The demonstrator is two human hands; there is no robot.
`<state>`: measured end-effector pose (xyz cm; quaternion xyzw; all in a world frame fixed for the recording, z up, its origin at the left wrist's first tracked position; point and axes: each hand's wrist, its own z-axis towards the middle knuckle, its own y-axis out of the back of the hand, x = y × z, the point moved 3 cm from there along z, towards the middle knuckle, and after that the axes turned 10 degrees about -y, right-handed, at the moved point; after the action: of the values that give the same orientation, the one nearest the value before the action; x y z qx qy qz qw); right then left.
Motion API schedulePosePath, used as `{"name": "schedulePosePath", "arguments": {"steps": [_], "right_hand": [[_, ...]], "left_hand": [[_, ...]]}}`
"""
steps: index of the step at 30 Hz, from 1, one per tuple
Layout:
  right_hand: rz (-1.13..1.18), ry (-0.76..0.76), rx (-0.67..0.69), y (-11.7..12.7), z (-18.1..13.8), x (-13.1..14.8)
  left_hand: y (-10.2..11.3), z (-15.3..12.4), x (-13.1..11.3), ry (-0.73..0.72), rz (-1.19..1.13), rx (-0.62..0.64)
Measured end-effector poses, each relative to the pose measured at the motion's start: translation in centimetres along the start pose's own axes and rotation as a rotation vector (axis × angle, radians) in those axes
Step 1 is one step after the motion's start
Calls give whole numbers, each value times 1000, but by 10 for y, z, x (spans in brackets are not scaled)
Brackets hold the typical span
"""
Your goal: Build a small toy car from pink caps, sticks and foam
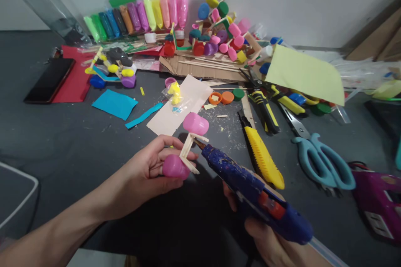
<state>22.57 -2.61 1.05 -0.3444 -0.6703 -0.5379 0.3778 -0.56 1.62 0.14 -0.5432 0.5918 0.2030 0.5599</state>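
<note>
My left hand point(156, 167) is closed around a small craft frame point(187, 146) made of pale wooden sticks, with pink bottle-cap wheels at both ends. Its fingers and thumb pinch the nearer pink wheel point(175, 166), while the farther pink wheel point(196, 123) sticks out beyond them. My right hand point(260, 233) grips a dark blue glue gun point(250, 187) from below, so its fingers are partly hidden. The gun's metal nozzle meets the wooden frame near the farther wheel, at a stick joint. A clear glue stick point(326, 252) pokes out of the gun's back end.
A yellow utility knife point(265, 158), blue-handled scissors point(326, 160) and pliers point(265, 108) lie to the right. Blue paper point(115, 104) and a pale paper strip point(169, 121) are ahead. Farther back are a toy vehicle point(111, 73), a phone point(50, 80) and clay packs point(138, 14).
</note>
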Motion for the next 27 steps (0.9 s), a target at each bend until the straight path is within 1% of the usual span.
{"name": "schedulePosePath", "arguments": {"steps": [3,6,13,18,21,27], "right_hand": [[44,7,54,2,1,-1],[56,50,55,3,2,0],[9,61,29,2,1,6],[-6,68,98,1,2,-1],[4,70,84,3,2,-2],[-29,86,82,6,4,5]], "left_hand": [[0,-1,0,4,19,5],[0,-2,-1,6,40,28],[0,-3,-2,-14,91,63],[1,-3,-1,-46,96,71],[2,-3,-1,-48,93,87],[1,-3,-2,-39,97,90]]}}
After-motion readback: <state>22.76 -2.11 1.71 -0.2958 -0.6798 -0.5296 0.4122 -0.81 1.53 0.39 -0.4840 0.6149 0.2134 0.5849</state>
